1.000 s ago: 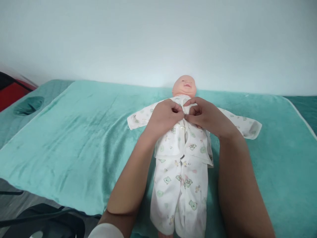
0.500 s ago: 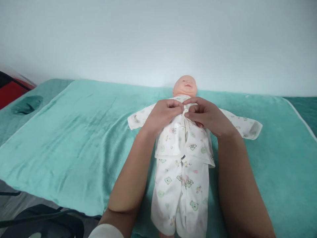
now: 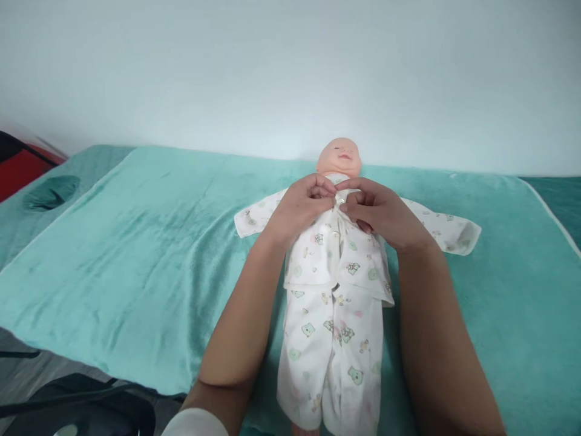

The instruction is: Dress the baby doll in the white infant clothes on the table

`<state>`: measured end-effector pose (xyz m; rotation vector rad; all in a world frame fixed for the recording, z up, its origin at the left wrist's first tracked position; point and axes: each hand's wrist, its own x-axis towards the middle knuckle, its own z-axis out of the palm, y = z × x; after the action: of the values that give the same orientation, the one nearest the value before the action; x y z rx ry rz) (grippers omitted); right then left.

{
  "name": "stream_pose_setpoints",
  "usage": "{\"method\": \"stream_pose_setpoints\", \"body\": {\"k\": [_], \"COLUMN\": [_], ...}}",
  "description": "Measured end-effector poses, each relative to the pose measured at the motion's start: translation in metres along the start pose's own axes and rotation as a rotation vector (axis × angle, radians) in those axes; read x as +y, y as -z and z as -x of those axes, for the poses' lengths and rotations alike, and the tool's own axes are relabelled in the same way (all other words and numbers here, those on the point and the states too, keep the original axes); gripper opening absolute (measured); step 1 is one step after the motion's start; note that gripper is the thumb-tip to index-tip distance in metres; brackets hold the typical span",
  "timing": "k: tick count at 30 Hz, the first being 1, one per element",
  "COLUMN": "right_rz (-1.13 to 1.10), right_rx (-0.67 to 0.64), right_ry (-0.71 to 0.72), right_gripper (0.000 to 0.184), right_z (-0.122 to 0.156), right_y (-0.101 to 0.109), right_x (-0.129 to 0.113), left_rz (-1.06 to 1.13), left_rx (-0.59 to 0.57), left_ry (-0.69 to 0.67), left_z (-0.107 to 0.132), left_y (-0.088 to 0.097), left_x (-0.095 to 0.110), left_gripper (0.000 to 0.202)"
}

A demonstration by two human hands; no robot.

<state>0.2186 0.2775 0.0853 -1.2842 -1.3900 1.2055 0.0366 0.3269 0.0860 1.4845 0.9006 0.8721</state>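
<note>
A baby doll [image 3: 338, 156] lies on its back on a teal towel [image 3: 149, 242], dressed in a white printed shirt [image 3: 336, 254] and matching trousers [image 3: 331, 357]. My left hand [image 3: 297, 209] and my right hand [image 3: 381, 212] meet at the top of the shirt's front, just under the doll's chin. Both pinch the two edges of the shirt opening, fingers curled and pressed together. The doll's sleeves stretch out to either side.
The towel covers a padded table against a pale wall. A face hole [image 3: 49, 192] shows in the table at far left, with something red [image 3: 18, 169] behind it. Dark chair parts [image 3: 82, 399] sit below the table's near left edge.
Both hands have crept slightly up the shirt front toward the collar, staying pinched on the opening. The doll has not moved.
</note>
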Motion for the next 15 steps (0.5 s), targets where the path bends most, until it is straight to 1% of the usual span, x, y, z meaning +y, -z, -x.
{"method": "stream_pose_setpoints", "body": {"k": [5, 9, 15], "right_rz": [0.009, -0.002, -0.083], "right_rx": [0.060, 0.073, 0.084], "right_ry": [-0.015, -0.021, -0.019], "right_gripper": [0.028, 0.026, 0.024], "right_z": [-0.0016, -0.0026, -0.0049], "right_y": [-0.0018, -0.0033, -0.0025], "right_x": [0.0008, 0.0005, 0.0039], "left_rz": [-0.010, -0.060, -0.102], "left_rx": [-0.030, -0.035, -0.045], "left_ry": [-0.035, -0.030, -0.050], "left_z": [-0.0004, 0.0001, 0.0019], "left_y": [0.0003, 0.0000, 0.0027], "left_x": [-0.0017, 0.0005, -0.0001], "left_gripper": [0.023, 0.022, 0.020]}}
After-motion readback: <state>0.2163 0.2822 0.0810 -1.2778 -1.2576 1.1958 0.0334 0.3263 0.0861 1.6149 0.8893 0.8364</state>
